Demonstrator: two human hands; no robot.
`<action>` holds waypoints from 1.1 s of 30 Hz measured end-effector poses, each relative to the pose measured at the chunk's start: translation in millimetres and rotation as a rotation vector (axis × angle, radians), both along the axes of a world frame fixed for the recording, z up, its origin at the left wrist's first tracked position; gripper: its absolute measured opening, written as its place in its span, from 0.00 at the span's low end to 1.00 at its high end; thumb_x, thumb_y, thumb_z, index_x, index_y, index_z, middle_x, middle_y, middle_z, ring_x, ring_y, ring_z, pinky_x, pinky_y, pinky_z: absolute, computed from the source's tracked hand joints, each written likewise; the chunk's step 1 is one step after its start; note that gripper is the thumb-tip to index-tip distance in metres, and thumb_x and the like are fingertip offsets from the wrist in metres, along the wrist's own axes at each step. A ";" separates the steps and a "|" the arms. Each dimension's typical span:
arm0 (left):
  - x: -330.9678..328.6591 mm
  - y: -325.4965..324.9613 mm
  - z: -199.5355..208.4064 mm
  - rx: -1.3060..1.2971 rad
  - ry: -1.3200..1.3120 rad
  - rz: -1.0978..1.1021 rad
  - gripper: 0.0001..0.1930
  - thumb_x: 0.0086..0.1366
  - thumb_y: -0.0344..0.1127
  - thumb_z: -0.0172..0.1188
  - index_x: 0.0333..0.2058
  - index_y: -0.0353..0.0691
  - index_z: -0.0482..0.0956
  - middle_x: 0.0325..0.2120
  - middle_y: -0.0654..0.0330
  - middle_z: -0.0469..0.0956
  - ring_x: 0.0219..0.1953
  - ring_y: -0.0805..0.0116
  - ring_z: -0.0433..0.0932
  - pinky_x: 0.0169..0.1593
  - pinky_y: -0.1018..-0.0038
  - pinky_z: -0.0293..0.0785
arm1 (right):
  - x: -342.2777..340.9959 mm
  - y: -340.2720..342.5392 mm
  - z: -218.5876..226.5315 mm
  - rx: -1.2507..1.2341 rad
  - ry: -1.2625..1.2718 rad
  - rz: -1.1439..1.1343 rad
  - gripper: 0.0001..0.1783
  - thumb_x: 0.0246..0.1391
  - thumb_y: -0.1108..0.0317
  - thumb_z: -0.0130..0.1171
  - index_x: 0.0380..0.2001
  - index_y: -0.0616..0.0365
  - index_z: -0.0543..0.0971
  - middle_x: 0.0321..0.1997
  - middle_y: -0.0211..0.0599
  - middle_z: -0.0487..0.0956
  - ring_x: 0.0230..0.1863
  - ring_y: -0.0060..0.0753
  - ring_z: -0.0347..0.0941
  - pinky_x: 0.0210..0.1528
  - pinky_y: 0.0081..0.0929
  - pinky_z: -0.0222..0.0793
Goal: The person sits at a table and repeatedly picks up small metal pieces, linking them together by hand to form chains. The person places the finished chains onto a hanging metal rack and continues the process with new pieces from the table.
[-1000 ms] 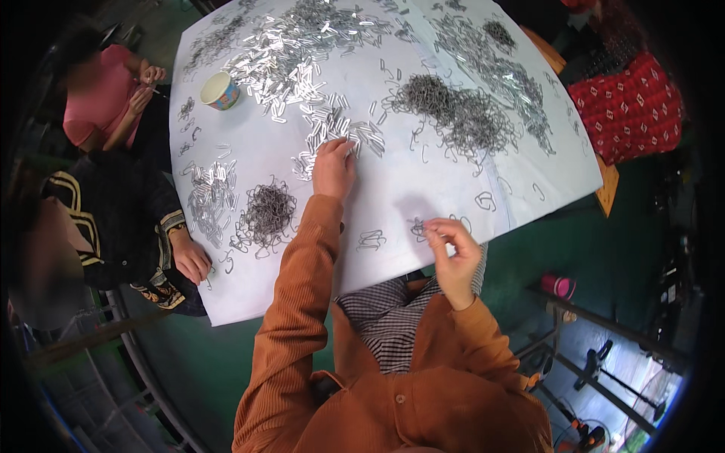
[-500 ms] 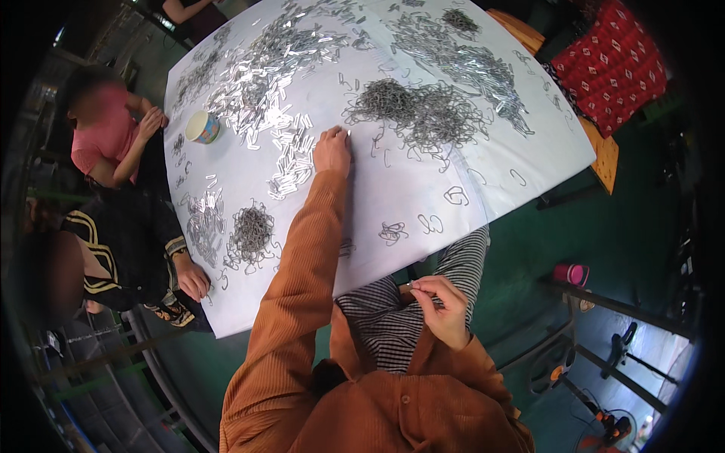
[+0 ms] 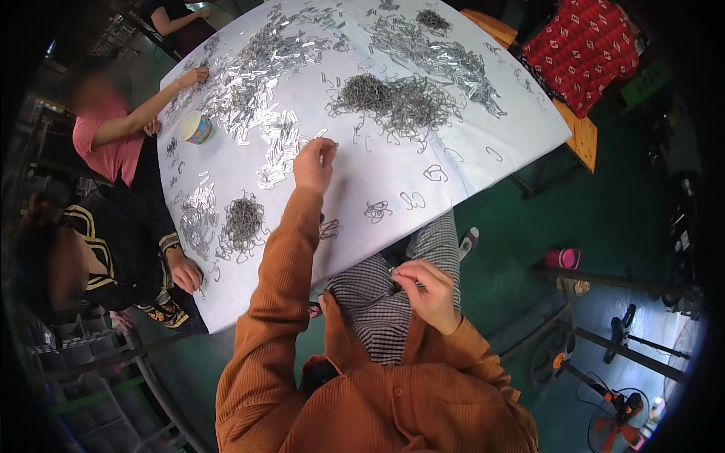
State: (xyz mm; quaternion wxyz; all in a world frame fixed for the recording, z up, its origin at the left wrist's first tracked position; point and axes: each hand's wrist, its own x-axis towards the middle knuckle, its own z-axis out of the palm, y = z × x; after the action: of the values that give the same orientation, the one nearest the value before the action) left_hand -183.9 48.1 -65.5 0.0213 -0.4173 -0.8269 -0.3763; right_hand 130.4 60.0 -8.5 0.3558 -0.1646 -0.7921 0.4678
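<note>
My left hand (image 3: 314, 164) reaches out over the white-covered table (image 3: 362, 170), fingers pinched. A tiny piece shows at its fingertips, too small to name. To its left spread loose shiny metal strips (image 3: 281, 143); beyond it to the right lies a tangled heap of grey wire hooks (image 3: 419, 102). Nearer me, my right hand (image 3: 432, 296) is held above my lap, off the table's edge, with thumb and forefinger pressed together on something small that I cannot make out. Several loose hooks (image 3: 377, 211) lie on the near part of the cloth.
A paper cup (image 3: 195, 127) stands at the left among strips. Another hook pile (image 3: 244, 219) lies near a co-worker's hand (image 3: 186, 272). Beyond, a person in pink (image 3: 106, 140) reaches across the table. A red quilted cloth (image 3: 581, 57) covers something by a wooden bench (image 3: 581, 136).
My left hand has lifted and drawn back slightly toward me, its fingers still pinched. My right hand stays pinched over my lap. The person in pink has stretched an arm onto the table.
</note>
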 end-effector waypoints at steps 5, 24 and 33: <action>98.9 -46.9 53.1 0.422 -0.844 -0.149 0.11 0.62 0.25 0.61 0.44 0.33 0.80 0.32 0.60 0.81 0.34 0.74 0.79 0.39 0.77 0.77 | -27.6 21.5 3.9 0.093 0.029 -0.025 0.04 0.47 0.79 0.64 0.27 0.63 0.79 0.28 0.39 0.80 0.27 0.37 0.78 0.28 0.27 0.72; 112.4 -47.9 65.3 0.428 -0.711 0.010 0.08 0.60 0.22 0.61 0.39 0.30 0.81 0.33 0.57 0.83 0.37 0.74 0.80 0.44 0.79 0.75 | -111.9 59.2 -18.1 0.094 -0.038 0.069 0.03 0.49 0.72 0.64 0.29 0.58 0.80 0.27 0.33 0.78 0.25 0.35 0.76 0.25 0.28 0.69; 85.4 -72.7 75.8 0.483 -0.562 0.135 0.07 0.60 0.20 0.61 0.38 0.30 0.81 0.34 0.56 0.82 0.38 0.71 0.79 0.46 0.76 0.74 | -188.6 126.0 -72.9 0.178 -0.284 -0.100 0.14 0.53 0.76 0.57 0.44 0.58 0.79 0.42 0.36 0.79 0.42 0.34 0.75 0.42 0.32 0.70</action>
State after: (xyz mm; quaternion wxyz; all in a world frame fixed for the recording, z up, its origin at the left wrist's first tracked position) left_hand -98.6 -24.7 10.4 -0.0838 -0.2252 -0.7135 -0.6582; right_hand -58.2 186.1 -81.4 0.2762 -0.2358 -0.8637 0.3495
